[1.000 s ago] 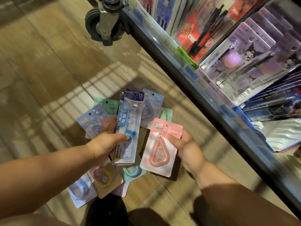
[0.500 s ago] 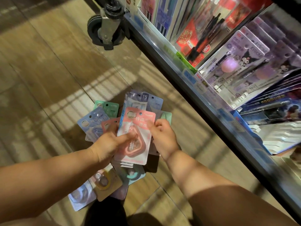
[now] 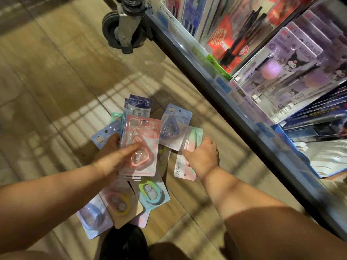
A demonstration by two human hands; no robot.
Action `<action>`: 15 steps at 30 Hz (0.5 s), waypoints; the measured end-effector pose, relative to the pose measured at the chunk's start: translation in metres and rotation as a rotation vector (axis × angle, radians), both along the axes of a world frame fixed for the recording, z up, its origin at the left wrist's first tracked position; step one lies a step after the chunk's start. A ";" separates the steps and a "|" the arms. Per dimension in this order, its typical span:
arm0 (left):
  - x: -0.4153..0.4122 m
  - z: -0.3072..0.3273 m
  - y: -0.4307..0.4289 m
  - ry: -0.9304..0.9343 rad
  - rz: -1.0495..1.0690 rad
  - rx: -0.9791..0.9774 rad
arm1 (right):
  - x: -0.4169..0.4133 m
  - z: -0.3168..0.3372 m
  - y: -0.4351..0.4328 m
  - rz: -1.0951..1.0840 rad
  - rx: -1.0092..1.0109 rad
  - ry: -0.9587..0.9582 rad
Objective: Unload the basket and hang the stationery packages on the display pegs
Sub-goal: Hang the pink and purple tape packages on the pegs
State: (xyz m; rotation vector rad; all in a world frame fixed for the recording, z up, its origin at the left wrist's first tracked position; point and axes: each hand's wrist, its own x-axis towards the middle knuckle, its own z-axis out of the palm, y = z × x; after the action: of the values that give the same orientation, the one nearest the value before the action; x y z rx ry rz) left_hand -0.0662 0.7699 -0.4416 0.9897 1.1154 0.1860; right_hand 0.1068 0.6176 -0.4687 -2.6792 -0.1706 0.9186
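The pink package bears a rosy triangular blister. Next to it lie a pale blue package and a mint-and-pink package. The ruler package has a navy top band with white print. Brown wood planks make up the floor — striped with light. The shelf packages are lilac — with black-and-white cartoon figures.

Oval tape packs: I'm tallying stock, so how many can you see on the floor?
3: a purple pack lowest left, a yellow pack beside it, a teal pack right of that. More may lie hidden underneath.
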 end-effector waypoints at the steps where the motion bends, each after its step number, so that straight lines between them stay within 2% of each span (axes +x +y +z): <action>1: 0.000 -0.001 0.000 -0.003 -0.007 0.005 | 0.001 -0.001 -0.005 -0.012 -0.013 0.008; 4: 0.001 -0.002 0.011 0.008 -0.024 0.040 | 0.002 -0.003 -0.028 -0.066 -0.024 0.038; 7: 0.000 0.005 0.030 -0.007 -0.071 0.070 | 0.000 -0.003 -0.049 -0.032 -0.074 0.042; 11: 0.001 0.019 0.046 -0.072 -0.062 0.093 | -0.003 -0.003 -0.066 0.014 -0.151 -0.036; 15: 0.004 0.026 0.037 -0.048 -0.063 0.101 | -0.008 0.011 -0.070 -0.081 0.023 0.030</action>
State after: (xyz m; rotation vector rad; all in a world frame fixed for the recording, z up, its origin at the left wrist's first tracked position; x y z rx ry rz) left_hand -0.0624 0.8069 -0.4151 1.1035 1.0375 0.2162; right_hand 0.0989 0.5475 -0.4581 -2.6289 -0.0646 0.9263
